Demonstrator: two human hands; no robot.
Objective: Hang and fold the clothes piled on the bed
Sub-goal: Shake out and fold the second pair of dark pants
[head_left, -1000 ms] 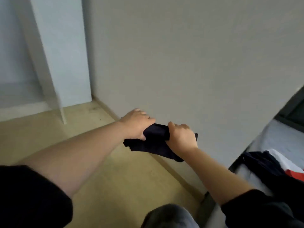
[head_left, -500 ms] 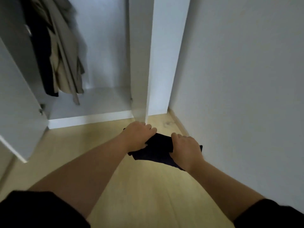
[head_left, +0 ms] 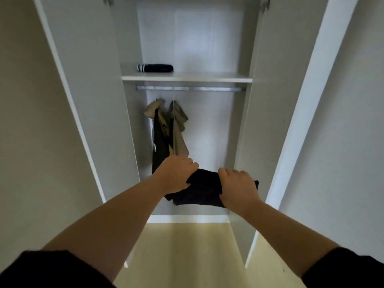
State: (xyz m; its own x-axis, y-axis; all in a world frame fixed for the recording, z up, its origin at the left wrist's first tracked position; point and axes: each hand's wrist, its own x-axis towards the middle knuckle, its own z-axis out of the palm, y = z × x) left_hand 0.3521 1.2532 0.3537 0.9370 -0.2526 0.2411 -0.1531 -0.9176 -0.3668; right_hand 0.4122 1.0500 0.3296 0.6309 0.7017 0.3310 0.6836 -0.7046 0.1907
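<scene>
The person wears a black short-sleeved top of plain, matte cloth. Its left sleeve (head_left: 52,269) shows in the lower left corner of the view as a broad dark shape with a rounded hem. Its right sleeve (head_left: 351,269) shows in the lower right corner, of the same dark cloth and with a curved edge. Both hems end well short of the wrists, and past them the forearms are uncovered. The left hand (head_left: 176,173) and the right hand (head_left: 239,188) are bare as well.
</scene>
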